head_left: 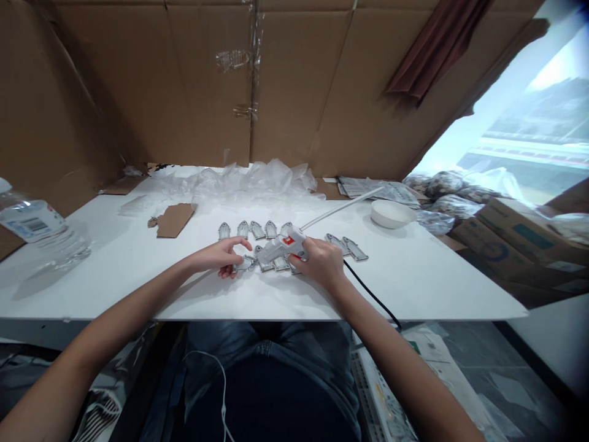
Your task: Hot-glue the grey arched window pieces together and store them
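My right hand point(322, 261) is wrapped round a white and red glue gun point(283, 244), with a clear glue stick point(343, 209) sticking out of its back. Its nozzle points left and down, at the edge of a small silver tag-shaped piece point(243, 265). My left hand point(226, 255) holds that piece near the table surface between thumb and curled fingers, the index finger arched above. Several similar silver pieces point(256, 230) lie in a row behind the gun. Others are partly hidden under it, and a few point(354, 248) lie to the right of my right hand.
A white table point(427, 282) carries a water bottle point(41, 227) at left, a cardboard scrap point(175, 220), clear plastic bags point(262, 179) at the back and a white bowl point(392, 213). A black cord point(372, 293) runs over the front edge. Cardboard walls point(294, 80) stand behind; boxes point(519, 245) sit at right.
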A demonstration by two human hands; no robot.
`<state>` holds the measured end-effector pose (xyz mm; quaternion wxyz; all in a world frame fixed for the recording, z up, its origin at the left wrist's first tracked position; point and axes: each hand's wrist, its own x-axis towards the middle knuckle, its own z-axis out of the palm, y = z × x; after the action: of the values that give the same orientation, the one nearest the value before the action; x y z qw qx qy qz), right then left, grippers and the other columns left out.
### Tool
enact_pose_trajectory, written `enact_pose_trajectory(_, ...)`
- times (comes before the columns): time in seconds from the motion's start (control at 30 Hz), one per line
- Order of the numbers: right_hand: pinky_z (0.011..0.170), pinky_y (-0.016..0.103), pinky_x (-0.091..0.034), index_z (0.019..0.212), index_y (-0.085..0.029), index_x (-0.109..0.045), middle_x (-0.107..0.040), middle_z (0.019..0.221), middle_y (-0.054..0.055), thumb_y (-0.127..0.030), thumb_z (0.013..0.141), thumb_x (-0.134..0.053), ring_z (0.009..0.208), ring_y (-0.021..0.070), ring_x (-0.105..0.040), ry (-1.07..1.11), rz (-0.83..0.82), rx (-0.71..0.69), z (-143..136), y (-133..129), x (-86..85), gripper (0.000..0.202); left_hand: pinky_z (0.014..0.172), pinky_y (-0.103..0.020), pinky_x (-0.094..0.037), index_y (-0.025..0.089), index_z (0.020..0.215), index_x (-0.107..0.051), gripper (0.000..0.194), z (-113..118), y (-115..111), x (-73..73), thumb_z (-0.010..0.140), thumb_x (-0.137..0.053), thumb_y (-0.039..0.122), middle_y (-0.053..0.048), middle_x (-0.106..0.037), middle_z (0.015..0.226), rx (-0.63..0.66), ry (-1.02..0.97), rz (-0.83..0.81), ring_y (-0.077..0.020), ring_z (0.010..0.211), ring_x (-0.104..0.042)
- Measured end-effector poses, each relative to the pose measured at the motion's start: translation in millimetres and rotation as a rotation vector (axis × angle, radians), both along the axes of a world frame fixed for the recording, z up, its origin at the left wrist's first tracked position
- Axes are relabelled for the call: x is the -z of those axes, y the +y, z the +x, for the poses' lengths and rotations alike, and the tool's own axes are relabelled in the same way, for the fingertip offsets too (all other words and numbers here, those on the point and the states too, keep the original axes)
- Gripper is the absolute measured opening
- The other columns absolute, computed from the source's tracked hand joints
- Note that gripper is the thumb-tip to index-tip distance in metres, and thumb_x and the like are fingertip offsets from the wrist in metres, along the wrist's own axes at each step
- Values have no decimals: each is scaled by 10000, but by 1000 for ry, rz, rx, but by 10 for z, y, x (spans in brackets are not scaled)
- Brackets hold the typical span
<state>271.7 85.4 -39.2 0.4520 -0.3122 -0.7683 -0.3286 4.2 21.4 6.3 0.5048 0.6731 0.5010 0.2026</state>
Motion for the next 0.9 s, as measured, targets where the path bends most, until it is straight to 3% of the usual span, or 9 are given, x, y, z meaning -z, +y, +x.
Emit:
enact_pose_trajectory(0.23, 508, 244, -232, 694, -138, -591, -511, 529, 31, -452, 716, -528, 488, 120, -431, 119, -83, 100, 22, 44, 20, 321, 385, -162, -347, 164, 1191, -391, 390, -39, 0, -3, 822, -480, 257, -4, -590, 575, 3, -1, 54, -90, 407, -468)
enact_pose_trajectory(0.53, 506, 244, -234, 627, -154, -514, -457, 497, 29, -495, 681, -491, 472, 131, -421, 277, -266, 191, 23, 18, -20, 345, 487, -196, -416, 190, 1317, -336, 544, -20, -28, -4, 865, -490, 449, -35, -620, 737, 29, -87, 96, -88, 497, -525)
enact_pose_trajectory(0.9, 512, 244, -245, 626, -154, -521, -484, 510, 32, -494, 663, -502, 469, 133, -424, 282, -301, 196, 30, 13, -33, 343, 456, -170, -390, 176, 1331, -349, 533, -8, -22, -4, 875, -494, 412, -60, -647, 738, 15, -107, 74, -85, 480, -527)
